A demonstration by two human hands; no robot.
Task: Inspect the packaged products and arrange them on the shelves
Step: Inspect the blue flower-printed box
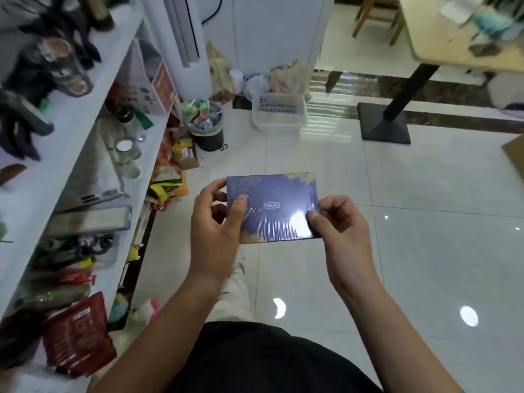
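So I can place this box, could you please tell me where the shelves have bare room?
The top shelf has a bare white strip along its front edge, beside the black plush toys. The shelf below is crowded, from the pink carton to the red packet.

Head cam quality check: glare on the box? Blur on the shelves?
Head view: a bright glare patch sits on the purple box beside the right hand; light spots reflect off the floor; the shelves at left are smeared and bowed by the wide lens.
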